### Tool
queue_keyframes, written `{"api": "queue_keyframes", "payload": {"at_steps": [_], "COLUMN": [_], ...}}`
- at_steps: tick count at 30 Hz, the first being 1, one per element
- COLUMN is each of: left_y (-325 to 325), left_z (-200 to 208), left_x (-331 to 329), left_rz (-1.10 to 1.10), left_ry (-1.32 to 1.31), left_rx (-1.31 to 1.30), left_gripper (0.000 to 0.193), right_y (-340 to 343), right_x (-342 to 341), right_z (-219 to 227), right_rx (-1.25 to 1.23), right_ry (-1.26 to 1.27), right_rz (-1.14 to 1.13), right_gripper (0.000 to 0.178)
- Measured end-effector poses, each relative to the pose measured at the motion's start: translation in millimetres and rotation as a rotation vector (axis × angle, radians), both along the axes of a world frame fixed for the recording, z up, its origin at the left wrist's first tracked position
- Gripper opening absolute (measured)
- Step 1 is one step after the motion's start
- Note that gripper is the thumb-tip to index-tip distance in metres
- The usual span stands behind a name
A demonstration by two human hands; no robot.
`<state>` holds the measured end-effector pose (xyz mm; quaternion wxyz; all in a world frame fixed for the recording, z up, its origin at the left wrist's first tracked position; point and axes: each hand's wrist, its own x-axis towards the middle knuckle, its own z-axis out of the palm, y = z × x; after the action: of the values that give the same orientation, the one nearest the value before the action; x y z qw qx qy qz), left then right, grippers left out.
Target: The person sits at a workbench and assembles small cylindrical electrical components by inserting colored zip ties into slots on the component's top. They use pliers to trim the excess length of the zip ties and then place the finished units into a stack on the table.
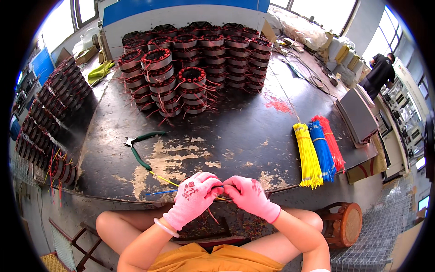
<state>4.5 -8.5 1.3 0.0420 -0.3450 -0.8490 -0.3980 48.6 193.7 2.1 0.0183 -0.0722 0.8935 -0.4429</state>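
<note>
Both my hands wear pink gloves and meet at the table's near edge. My left hand (pixel 192 197) is closed around a yellow wire (pixel 163 179) and a blue wire (pixel 161 192), whose long ends stick out to the left over the tabletop. Close beside it, my right hand (pixel 251 197) pinches the wires at the gap between the hands; the fingertips hide the exact point. Under the hands hangs a thin reddish wire (pixel 212 216). Green-handled cutting pliers (pixel 131 141) lie spread apart on the table, beyond my left hand.
Stacked motor stators (pixel 192 76) with red leads fill the table's back, and more stator stacks (pixel 43 120) stand left. Yellow (pixel 308 156), blue (pixel 322 152) and red (pixel 332 143) wire bundles lie right. A wooden stool (pixel 346 224) stands lower right; a person (pixel 380 75) works far right.
</note>
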Motion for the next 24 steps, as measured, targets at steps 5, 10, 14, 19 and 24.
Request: {"api": "queue_keyframes", "payload": {"at_steps": [5,10,14,19,24], "left_y": [-2.9,-0.9,0.3,-4.3,-9.8], "left_z": [-1.2,-0.2,1.8,0.8,-1.6], "left_x": [-0.3,-0.4,3.1,3.3,-2.7], "left_rz": [-0.009,-0.028,-0.014,-0.016,-0.001], "left_ry": [-0.001,0.047,0.036,0.03,0.023], "left_rx": [0.006,0.016,0.034,0.017,0.022], "left_gripper": [0.01,0.012,0.015,0.015,0.015], "right_y": [5.8,6.4,4.2,10.5,6.2], "right_x": [-10.3,0.8,0.6,5.5,5.1], "right_z": [13.3,22.2,26.4,30.5,15.3], "right_rx": [-0.136,0.214,0.263,0.077,-0.179], "right_ry": [-0.272,0.161,0.218,0.072,-0.109], "right_rz": [0.041,0.09,0.074,-0.062,0.026], "right_gripper": [0.018,0.016,0.015,0.016,0.025]}}
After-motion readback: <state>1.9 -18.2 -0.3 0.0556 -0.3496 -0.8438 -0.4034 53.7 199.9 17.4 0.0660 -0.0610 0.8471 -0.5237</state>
